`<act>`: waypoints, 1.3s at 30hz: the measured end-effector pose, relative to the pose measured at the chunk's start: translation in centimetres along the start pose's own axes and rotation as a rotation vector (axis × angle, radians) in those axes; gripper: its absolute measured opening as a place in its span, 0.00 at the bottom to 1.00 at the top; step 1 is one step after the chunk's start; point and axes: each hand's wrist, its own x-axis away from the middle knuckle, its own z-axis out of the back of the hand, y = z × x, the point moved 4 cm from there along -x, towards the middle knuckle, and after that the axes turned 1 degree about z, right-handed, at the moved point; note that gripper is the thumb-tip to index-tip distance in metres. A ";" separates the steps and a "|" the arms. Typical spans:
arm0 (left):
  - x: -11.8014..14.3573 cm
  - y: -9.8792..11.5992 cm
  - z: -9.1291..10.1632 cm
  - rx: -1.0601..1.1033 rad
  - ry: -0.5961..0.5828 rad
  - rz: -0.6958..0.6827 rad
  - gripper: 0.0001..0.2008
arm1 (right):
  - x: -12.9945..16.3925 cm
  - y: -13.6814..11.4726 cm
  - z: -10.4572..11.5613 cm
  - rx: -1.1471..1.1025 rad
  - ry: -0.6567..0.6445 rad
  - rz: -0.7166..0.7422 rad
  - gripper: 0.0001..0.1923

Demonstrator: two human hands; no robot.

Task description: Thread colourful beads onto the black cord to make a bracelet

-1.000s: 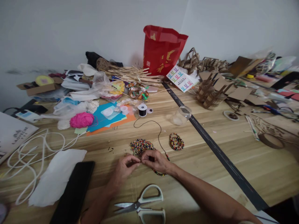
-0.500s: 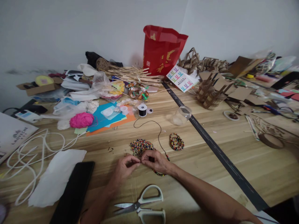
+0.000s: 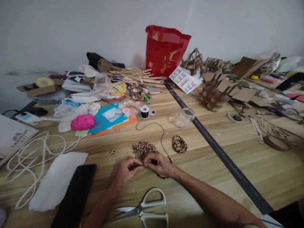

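Pale striped wood forms the tabletop (image 3: pixel 247 136), crossed by a flat black strip (image 3: pixel 228 162) and backed by a plain grey wall (image 3: pixel 95 28). From afar I see the bare right hand (image 3: pixel 158 164) pinching a thin black cord strung with multicoloured round beads (image 3: pixel 161 176), low at centre; the bare left hand (image 3: pixel 129 167) meets it, also pinched closed, on something too small to make out.

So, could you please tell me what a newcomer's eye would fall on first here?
Most likely the big red bag standing at the back of the table, then the bright pink yarn at the left, by a blue sheet. Nearer, the left hand and right hand meet, pinching something too small to make out, just in front of a heap of multicoloured beads. Open scissors lie in the foreground.
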 end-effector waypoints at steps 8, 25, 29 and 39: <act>0.0 0.1 0.0 0.001 -0.002 0.000 0.03 | 0.0 0.2 -0.1 0.004 0.000 0.002 0.06; 0.1 0.0 0.0 0.014 0.009 0.004 0.03 | 0.1 0.3 -0.2 -0.016 0.007 -0.022 0.05; 0.1 0.0 0.0 0.020 0.001 0.021 0.03 | 0.0 0.1 -0.2 -0.011 0.005 -0.011 0.05; 0.0 0.2 0.1 -0.006 0.003 -0.012 0.03 | 0.1 0.2 -0.2 -0.013 0.003 0.001 0.05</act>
